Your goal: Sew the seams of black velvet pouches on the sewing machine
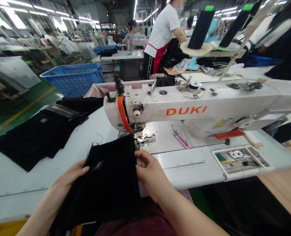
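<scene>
A black piece of fabric (113, 173) lies on the white sewing table (17, 183) in front of me, its far edge reaching the presser foot (141, 137) of the white DUKI sewing machine (199, 108). My left hand (69, 180) rests at the fabric's left edge, fingers partly under or against it. My right hand (149, 168) pinches the fabric's right edge, fingers curled on it. A small label sits on the fabric near the left hand.
A stack of black fabric pieces (39, 134) lies at the left of the table. Pink snips (181, 139) and a bobbin tray (241, 160) sit on the machine bed. A blue basket (73, 78) stands behind. Other workers stand at tables farther back.
</scene>
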The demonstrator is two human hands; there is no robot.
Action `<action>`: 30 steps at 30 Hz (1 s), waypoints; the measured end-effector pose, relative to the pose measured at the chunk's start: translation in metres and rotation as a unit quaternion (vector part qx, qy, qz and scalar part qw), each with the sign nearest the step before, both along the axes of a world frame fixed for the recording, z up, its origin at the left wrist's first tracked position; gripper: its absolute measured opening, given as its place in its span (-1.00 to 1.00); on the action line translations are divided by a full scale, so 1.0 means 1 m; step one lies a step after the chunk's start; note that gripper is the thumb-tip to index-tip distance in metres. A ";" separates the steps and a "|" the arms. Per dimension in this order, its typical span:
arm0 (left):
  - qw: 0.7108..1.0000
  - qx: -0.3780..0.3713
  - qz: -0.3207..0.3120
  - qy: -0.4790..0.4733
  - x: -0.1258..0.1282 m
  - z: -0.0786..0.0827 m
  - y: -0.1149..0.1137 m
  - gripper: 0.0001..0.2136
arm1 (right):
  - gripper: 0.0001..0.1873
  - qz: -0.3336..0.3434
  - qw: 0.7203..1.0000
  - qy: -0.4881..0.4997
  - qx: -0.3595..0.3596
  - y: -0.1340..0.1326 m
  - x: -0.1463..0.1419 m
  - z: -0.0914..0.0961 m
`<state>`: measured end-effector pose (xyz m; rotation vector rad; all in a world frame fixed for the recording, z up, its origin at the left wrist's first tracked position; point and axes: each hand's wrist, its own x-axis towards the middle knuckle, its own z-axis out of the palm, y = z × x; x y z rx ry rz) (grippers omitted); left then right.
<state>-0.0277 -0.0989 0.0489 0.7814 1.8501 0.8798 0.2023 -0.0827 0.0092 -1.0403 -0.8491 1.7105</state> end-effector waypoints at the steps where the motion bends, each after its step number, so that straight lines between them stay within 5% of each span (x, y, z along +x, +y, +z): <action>1: 0.998 -0.019 0.012 -0.050 -0.001 0.001 -0.002 -0.47 | -0.67 0.022 1.000 0.018 -0.008 0.000 0.000 0.002; 4: 0.991 -0.069 -0.056 -0.103 -0.021 0.000 -0.008 -0.34 | -0.81 0.072 0.996 -0.032 0.031 -0.004 0.008 0.007; 7: 0.964 0.016 -0.165 0.207 -0.051 -0.002 -0.004 -0.45 | -0.88 0.116 0.953 -0.251 0.123 -0.013 0.020 0.013; 9: 0.871 0.131 -0.215 0.422 -0.053 -0.001 0.005 -0.59 | -0.94 0.164 0.883 -0.405 0.175 -0.018 0.026 0.019; 12: 0.755 0.227 -0.411 0.459 -0.012 0.000 0.023 -0.54 | -0.87 0.248 0.778 -0.538 0.210 -0.025 0.029 0.028; 14: 0.675 0.283 -0.513 0.448 0.026 -0.003 0.037 -0.37 | -0.81 0.275 0.751 -0.563 0.209 -0.030 0.029 0.032; 16: 0.632 0.303 -0.570 0.429 0.054 -0.008 0.050 -0.34 | -0.80 0.278 0.763 -0.546 0.204 -0.037 0.031 0.033; 21: 0.642 0.291 -0.601 0.377 0.048 -0.015 0.072 -0.49 | -0.96 0.290 0.800 -0.475 0.223 -0.042 0.048 0.031; 26: 0.681 0.278 -0.570 0.366 0.027 -0.010 0.073 -0.44 | -0.75 0.144 0.741 -0.507 0.416 -0.013 0.053 0.021; 28: 0.702 0.265 -0.559 0.353 0.027 -0.006 0.074 -0.46 | -0.69 0.132 0.713 -0.488 0.486 -0.006 0.053 0.016; 30: 0.717 0.254 -0.553 0.339 0.029 -0.002 0.075 -0.50 | -0.73 0.129 0.719 -0.465 0.500 -0.005 0.052 0.011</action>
